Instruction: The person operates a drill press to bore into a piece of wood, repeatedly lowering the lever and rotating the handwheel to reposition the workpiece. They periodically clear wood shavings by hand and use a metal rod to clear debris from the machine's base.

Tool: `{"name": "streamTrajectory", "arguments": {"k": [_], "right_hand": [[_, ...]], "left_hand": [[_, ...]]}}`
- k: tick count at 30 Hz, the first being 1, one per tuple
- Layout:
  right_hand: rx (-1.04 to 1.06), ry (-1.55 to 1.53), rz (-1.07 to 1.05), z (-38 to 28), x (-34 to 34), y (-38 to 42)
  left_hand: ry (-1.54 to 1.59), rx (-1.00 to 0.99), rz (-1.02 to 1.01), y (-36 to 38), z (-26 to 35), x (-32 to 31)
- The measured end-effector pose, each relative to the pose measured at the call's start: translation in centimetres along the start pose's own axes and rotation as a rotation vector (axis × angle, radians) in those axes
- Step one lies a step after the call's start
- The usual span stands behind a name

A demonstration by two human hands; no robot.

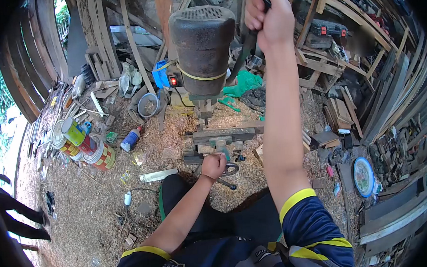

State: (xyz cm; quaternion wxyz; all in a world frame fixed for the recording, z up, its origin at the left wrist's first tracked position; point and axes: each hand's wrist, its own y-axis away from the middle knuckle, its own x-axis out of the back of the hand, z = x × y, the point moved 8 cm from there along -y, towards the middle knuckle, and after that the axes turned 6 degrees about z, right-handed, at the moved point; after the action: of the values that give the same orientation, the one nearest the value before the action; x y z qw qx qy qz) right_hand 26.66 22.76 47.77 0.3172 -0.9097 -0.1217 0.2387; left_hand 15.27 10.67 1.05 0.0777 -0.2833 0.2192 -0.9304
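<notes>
head view: right hand [268, 13] grips a lever [248, 45] (left [213, 166] at the handwheel [231, 169]).

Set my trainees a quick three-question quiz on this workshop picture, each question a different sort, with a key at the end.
1. True or false: the right hand grips a dark lever while the left hand is closed at the handwheel.

2. Multiple choice: what colour is the band round the dark housing?
A. Blue
B. Yellow
C. White

3. Fill in the missing word: the switch beside the housing shows a ____ light.

Key: 1. True; 2. B; 3. red
</notes>
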Motion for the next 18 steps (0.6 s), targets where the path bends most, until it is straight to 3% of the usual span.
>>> {"name": "streamTrajectory", "arguments": {"k": [12,18], "right_hand": [[0.254,0.008,-0.106,-1.1,0.5,12.9],[0.316,0.026,-0.066,-1.2,0.8,14.3]], "left_hand": [[0.037,0.004,0.011,-0.1,0.4,0.2],[0.037,-0.002,0.010,0.1,0.1,0.0]]}}
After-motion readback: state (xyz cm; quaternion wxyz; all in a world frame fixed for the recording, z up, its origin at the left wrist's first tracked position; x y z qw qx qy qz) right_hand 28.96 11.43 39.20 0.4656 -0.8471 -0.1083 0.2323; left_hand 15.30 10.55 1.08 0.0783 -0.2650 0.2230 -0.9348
